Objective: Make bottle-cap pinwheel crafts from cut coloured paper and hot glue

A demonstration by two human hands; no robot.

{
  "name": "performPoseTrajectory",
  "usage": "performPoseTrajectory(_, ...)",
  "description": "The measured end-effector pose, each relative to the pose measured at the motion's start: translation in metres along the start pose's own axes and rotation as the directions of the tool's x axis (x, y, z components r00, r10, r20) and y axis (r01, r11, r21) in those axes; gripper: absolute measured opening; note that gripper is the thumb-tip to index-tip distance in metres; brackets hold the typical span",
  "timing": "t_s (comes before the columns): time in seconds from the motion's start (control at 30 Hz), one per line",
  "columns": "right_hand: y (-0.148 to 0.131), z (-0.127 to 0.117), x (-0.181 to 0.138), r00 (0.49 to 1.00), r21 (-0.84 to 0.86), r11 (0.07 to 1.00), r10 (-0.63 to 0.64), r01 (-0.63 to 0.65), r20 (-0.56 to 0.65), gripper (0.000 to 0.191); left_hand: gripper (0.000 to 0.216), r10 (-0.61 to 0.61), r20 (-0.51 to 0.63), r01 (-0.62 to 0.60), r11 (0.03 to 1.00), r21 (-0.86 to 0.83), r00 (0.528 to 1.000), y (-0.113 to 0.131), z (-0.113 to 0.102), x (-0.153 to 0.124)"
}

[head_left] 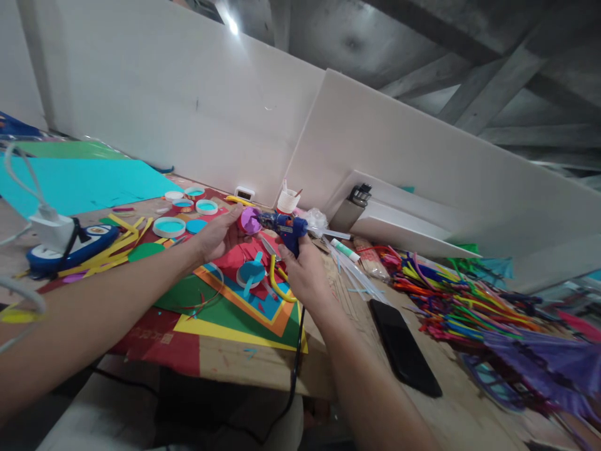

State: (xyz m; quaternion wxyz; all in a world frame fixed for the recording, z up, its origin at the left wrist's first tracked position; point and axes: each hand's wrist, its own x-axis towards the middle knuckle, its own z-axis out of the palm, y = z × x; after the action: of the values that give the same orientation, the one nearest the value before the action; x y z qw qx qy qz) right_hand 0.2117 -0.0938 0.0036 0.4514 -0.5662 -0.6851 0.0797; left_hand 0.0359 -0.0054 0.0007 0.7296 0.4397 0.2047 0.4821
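My right hand (305,272) is wrapped round the grip of a blue glue gun (285,227), whose nozzle points left at a round lid with a purple face (248,220). My left hand (220,235) holds that lid at its edge, fingers curled around it. Both hands hover above a stack of coloured paper sheets (225,307) on the wooden table. A teal-faced lid with a paper strip (250,274) lies on the sheets just below the hands, next to a yellow curved strip (277,282).
Several white lids with teal discs (169,226) lie at the back left. A black phone (404,354) rests to the right, beside a heap of coloured pipe cleaners (451,294). A white charger on a blue power strip (70,244) sits left. White boards wall the back.
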Motion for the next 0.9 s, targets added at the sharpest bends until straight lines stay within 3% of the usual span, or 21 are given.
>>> performPoseTrajectory(0.23, -0.0014, -0.0017, -0.0019, 1.0, -0.022, 1.0, -0.02, 0.021, 0.02, 0.037, 0.036, 0.07, 0.04, -0.07, 0.998, 0.003, 0.997, 0.0002, -0.0081, 0.0032)
performPoseTrajectory(0.47, -0.005, -0.0035, -0.0018, 1.0, -0.01, 1.0, -0.02, 0.02, 0.01, 0.037, 0.034, 0.011, 0.032, -0.013, 0.999, 0.041, 0.999, -0.0018, -0.0036, 0.0014)
performPoseTrajectory(0.67, -0.0054, -0.003, -0.0031, 1.0, -0.045, 0.999, -0.003, 0.004, 0.026, 0.038, 0.039, 0.056, 0.05, -0.058, 0.998, 0.026, 0.997, 0.001, -0.004, 0.0013)
performPoseTrajectory(0.9, -0.0057, -0.0023, -0.003, 1.0, -0.027, 1.0, -0.013, 0.013, -0.005, 0.038, 0.037, 0.029, 0.05, -0.031, 0.999, 0.039, 0.998, -0.0019, -0.0036, 0.0011)
